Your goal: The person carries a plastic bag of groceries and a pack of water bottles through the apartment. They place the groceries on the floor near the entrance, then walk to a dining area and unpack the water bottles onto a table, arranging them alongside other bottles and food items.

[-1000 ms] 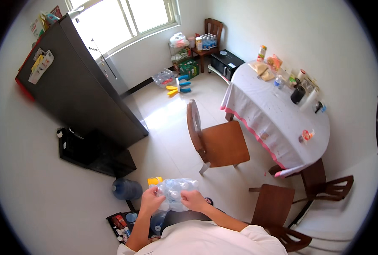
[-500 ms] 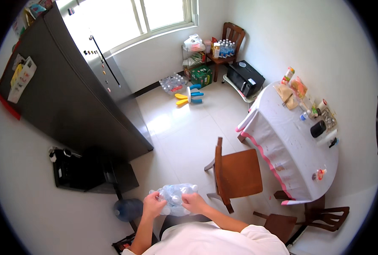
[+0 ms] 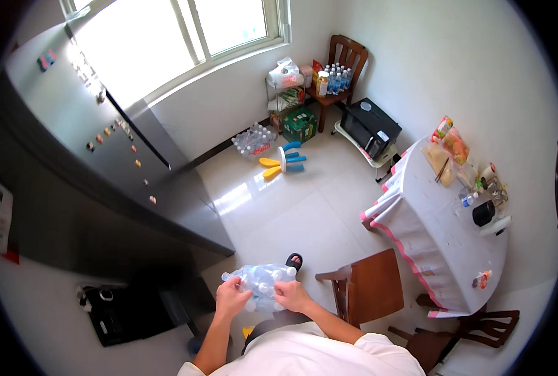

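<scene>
A bundle of clear plastic bottles point(image 3: 260, 274) with whitish caps is held up in front of my waist, apparently in see-through wrap. My left hand point(image 3: 231, 298) grips its near left side with the fingers curled in. On the near right side, my right hand point(image 3: 293, 296) is closed on the same bundle. Fingertips of both hands partly vanish against the plastic. Beyond the bundle a foot in a black sandal point(image 3: 294, 261) shows on the tiles.
A brown wooden chair point(image 3: 374, 287) stands close on my right, beside a cloth-covered table point(image 3: 439, 232). The grey fridge point(image 3: 185, 207) rises at left. Ahead lie an upturned stool point(image 3: 283, 158) with blue and yellow legs, a bottle pack point(image 3: 254, 140) and a green box point(image 3: 299, 125).
I have stepped forward: the fridge, stool and far bottle pack appear nearer, and the chair has slid down and right in view. Both hands still hold the bundle. A sandalled foot has come into sight.
</scene>
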Action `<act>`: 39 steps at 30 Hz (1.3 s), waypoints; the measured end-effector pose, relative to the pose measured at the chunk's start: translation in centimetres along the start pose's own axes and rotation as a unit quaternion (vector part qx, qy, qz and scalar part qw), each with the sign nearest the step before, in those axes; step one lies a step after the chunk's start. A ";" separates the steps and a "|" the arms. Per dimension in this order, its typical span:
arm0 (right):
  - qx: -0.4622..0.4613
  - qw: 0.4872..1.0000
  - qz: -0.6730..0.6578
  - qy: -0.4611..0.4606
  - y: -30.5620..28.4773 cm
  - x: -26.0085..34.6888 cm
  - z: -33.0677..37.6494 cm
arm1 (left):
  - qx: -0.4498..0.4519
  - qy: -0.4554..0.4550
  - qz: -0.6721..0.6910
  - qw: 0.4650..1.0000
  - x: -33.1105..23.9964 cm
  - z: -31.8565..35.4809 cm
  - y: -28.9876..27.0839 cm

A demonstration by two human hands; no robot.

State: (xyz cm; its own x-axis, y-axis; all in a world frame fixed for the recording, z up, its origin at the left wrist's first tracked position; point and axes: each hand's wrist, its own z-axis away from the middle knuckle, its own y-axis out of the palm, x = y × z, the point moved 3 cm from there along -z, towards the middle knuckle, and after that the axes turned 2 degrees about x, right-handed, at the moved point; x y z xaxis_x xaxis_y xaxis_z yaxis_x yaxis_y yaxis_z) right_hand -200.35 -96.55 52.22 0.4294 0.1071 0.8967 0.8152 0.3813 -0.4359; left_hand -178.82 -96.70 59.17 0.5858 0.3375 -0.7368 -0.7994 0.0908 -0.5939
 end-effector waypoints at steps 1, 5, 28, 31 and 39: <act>0.001 1.000 -0.001 0.003 -0.7 -0.4 -1.9 | 0.004 0.000 -0.004 1.000 -1.0 -1.9 -0.2; 0.001 1.000 0.012 0.010 -4.2 -1.7 -9.4 | 0.008 0.007 -0.021 1.000 -3.4 -10.3 -0.3; -0.234 0.959 0.027 0.156 -33.6 -11.6 -40.2 | 0.226 0.094 -0.087 0.966 -30.1 -55.6 11.0; -0.277 0.943 0.047 0.179 -37.2 -12.9 -43.3 | 0.259 0.134 -0.125 0.948 -32.8 -61.0 13.5; -0.375 0.886 0.142 0.233 -47.2 -19.0 -49.8 | 0.327 0.199 -0.156 0.911 -43.8 -72.1 21.1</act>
State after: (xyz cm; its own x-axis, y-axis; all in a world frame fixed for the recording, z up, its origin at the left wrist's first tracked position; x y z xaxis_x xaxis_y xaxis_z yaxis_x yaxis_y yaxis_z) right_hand -227.64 -162.29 51.96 0.6305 -0.3571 0.6892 0.6017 -0.3361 -0.7246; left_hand -211.70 -177.10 55.62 0.6958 -0.1539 -0.7015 -0.4194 0.7058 -0.5709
